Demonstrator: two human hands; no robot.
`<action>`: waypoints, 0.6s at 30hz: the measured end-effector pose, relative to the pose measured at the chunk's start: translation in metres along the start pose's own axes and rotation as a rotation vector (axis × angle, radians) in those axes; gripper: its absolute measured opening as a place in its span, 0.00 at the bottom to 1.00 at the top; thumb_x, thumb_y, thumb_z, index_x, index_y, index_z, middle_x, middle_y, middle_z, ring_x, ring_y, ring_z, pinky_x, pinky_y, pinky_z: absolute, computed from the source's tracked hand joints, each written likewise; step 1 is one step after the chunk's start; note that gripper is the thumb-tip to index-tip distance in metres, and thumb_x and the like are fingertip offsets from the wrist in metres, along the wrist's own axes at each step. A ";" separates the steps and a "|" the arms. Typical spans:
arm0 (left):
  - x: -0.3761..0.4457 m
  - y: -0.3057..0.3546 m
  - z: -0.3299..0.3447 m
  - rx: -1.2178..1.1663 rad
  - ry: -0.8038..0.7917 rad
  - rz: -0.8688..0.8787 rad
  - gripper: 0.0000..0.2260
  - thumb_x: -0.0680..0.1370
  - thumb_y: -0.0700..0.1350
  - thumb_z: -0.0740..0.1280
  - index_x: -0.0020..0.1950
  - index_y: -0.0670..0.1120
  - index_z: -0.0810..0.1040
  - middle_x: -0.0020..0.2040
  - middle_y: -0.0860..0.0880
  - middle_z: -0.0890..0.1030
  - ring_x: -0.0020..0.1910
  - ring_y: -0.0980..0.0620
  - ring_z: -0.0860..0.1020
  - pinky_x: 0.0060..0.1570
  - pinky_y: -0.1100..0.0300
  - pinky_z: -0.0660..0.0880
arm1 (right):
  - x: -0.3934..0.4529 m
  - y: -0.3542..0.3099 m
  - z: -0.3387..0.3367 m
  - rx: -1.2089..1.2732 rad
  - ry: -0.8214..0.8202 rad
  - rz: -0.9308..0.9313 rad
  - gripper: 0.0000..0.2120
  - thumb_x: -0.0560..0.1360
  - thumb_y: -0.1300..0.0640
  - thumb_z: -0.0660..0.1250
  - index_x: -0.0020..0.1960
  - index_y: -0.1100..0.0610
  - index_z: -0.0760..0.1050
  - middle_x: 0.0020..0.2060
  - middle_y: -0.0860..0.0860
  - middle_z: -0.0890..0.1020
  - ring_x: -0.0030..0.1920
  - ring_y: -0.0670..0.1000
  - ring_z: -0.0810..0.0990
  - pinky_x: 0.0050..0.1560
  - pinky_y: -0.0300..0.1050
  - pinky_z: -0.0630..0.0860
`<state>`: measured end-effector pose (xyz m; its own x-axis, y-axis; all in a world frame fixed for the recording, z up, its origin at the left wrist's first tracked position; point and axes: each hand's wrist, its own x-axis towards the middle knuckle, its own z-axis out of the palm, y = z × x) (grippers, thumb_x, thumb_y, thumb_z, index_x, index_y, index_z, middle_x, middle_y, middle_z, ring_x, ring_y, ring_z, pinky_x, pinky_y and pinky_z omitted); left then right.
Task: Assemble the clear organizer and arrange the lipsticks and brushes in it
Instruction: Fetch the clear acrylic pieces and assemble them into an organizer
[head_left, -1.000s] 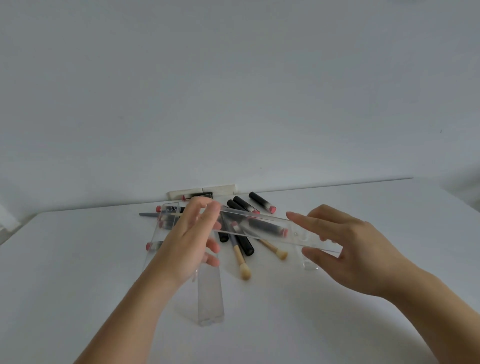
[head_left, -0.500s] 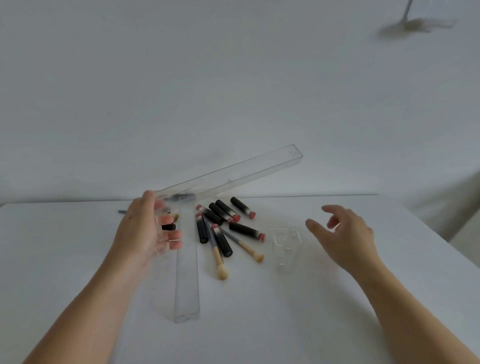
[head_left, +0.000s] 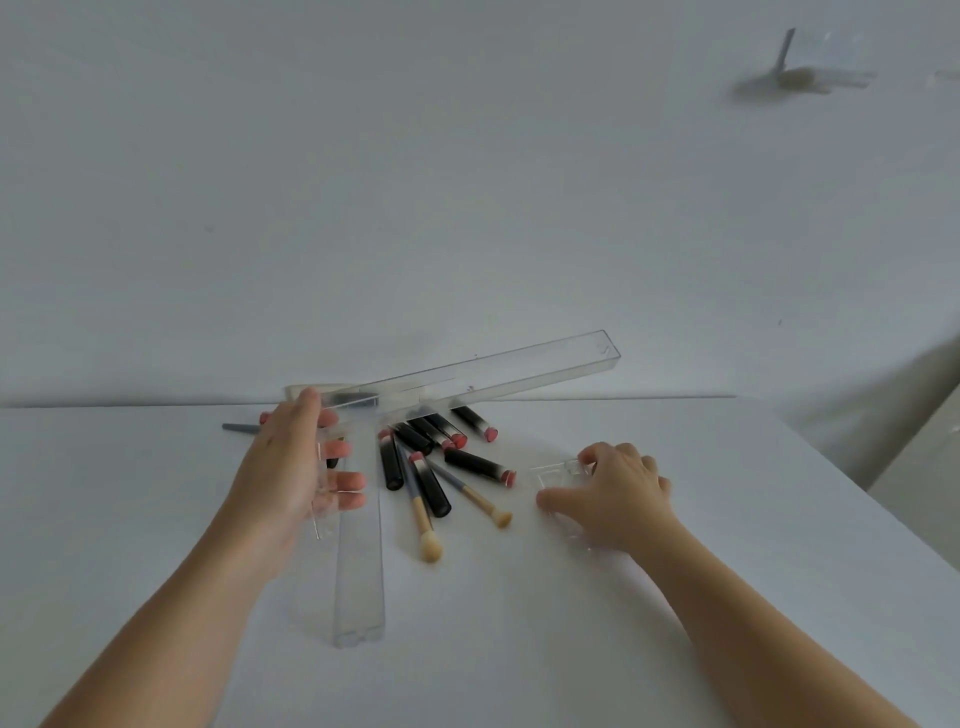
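1. Your hands are well apart. Left hand (head_left: 291, 478) grips one end of a long clear tray (head_left: 467, 376), fingers curled round it. Right hand (head_left: 618, 499) has thumb and fingers curled round a small clear piece (head_left: 558, 475) that sits on the surface.
2. Long clear tray: long axis runs from your left hand up and to the right, far end raised off the surface and pointing at the back wall, passing above the lipsticks. Nothing visible inside it.
3. Second clear tray (head_left: 359, 571) lies flat on the surface, long axis pointing away from you, near end toward you, far end under your left hand. Nothing in it either.
4. Lipsticks (head_left: 431, 483), black with pink ends, lie loose in a fan between your hands, none in a container. One lipstick (head_left: 478, 466) lies crosswise near the small clear piece.
5. Two brushes (head_left: 423, 519) with tan tips lie among the lipsticks, tips toward you. A grey handle (head_left: 240, 427) sticks out left of your left hand.
6. Surface (head_left: 519, 649) is plain white; wall (head_left: 415, 182) behind is plain white, with a blurred fixture (head_left: 795, 78) at upper right.
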<state>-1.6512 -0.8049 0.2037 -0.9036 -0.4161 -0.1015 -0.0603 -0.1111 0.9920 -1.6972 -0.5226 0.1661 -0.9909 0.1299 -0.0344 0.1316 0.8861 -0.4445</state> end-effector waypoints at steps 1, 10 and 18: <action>-0.001 0.000 0.000 0.002 -0.008 -0.001 0.16 0.84 0.57 0.58 0.53 0.46 0.76 0.46 0.41 0.77 0.27 0.46 0.79 0.33 0.50 0.82 | 0.001 0.000 0.000 0.050 -0.006 -0.004 0.32 0.63 0.39 0.73 0.63 0.47 0.67 0.53 0.46 0.70 0.56 0.52 0.67 0.56 0.46 0.60; -0.004 0.002 0.000 0.013 -0.060 0.004 0.16 0.84 0.57 0.59 0.52 0.46 0.77 0.45 0.41 0.78 0.26 0.47 0.79 0.28 0.51 0.82 | 0.004 0.011 -0.006 0.613 -0.002 -0.043 0.26 0.68 0.65 0.73 0.60 0.48 0.69 0.35 0.46 0.80 0.31 0.44 0.77 0.26 0.31 0.69; -0.001 -0.001 -0.002 0.013 -0.099 0.025 0.16 0.83 0.57 0.60 0.53 0.45 0.78 0.47 0.39 0.79 0.28 0.45 0.79 0.32 0.50 0.80 | 0.004 0.024 -0.032 1.275 -0.107 -0.021 0.09 0.79 0.65 0.67 0.56 0.54 0.78 0.47 0.57 0.84 0.37 0.54 0.82 0.31 0.46 0.78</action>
<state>-1.6490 -0.8063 0.2026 -0.9424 -0.3272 -0.0692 -0.0418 -0.0899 0.9951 -1.6969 -0.4866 0.1842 -0.9975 0.0324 -0.0624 0.0560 -0.1725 -0.9834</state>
